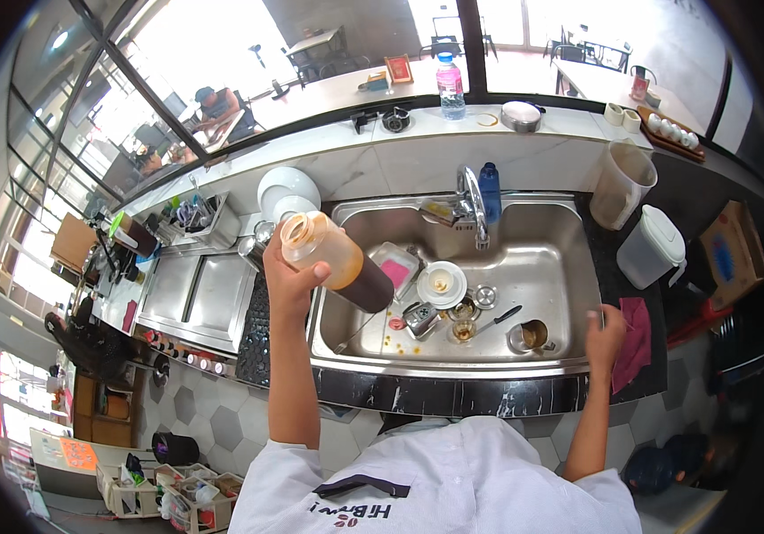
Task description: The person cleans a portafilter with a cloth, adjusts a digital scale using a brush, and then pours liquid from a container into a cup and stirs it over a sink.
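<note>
My left hand (295, 277) grips an uncapped plastic bottle (345, 263) holding dark liquid, tilted above the left side of the stainless steel sink (549, 260). At the right, my right hand (604, 337) hovers by or rests at the sink's right edge, beside a magenta cloth (634, 344); whether it touches either I cannot tell. Inside the sink are a white saucer with a small cup (441, 284), a metal pitcher (421, 319), a black-handled knife (501, 318), a glass cup (527, 336), a clear container with something pink (393, 267) and small glasses (463, 330).
A chrome faucet (472, 207) rises behind the basin, near a blue bottle (489, 192). Two plastic pitchers (622, 183) (651, 247) stand right. White plates (288, 190) and metal cups (250, 250) sit left. Another person (218, 110) sits beyond the window.
</note>
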The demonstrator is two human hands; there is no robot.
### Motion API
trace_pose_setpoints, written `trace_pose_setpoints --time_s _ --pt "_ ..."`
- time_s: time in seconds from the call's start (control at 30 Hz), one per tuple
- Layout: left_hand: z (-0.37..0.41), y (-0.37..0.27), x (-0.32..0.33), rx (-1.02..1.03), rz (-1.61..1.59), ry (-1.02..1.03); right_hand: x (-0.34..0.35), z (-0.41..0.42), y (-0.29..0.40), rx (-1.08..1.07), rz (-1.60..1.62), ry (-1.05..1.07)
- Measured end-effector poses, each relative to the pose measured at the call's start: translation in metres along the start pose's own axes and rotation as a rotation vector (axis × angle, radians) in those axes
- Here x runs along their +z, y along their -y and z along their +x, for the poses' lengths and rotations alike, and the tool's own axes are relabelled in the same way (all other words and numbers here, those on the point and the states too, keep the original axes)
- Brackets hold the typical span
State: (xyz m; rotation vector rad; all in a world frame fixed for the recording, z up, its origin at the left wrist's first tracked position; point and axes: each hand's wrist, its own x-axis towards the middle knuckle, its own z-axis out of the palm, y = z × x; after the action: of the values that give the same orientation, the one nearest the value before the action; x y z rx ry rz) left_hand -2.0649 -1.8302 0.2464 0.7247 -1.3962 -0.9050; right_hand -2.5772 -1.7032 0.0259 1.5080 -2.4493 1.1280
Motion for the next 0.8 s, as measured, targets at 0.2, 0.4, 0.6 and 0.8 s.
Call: trace_pose_setpoints --time_s 0.2,0.4,0.6,0.8 --pt "-0.011 0.026 0.008 -0.041 -0.309 0.026 -0.033 -0.032 -0.061 0.24 -0.683 -0.057" --pt "-0.017 0.034 0.012 0.039 0.008 -0.031 -0.056 -0.006 -0.098 0.296 0.09 -0.083" --pt "-0.038 0.035 0.054 0.035 0.169 -0.042 -0.092 -0.045 0.147 0.346 1.248 -0.099" --pt "-0.065 0.039 0.074 0.057 0.202 0.092 -0.042 -0.065 0.313 -0.202 1.279 0.156"
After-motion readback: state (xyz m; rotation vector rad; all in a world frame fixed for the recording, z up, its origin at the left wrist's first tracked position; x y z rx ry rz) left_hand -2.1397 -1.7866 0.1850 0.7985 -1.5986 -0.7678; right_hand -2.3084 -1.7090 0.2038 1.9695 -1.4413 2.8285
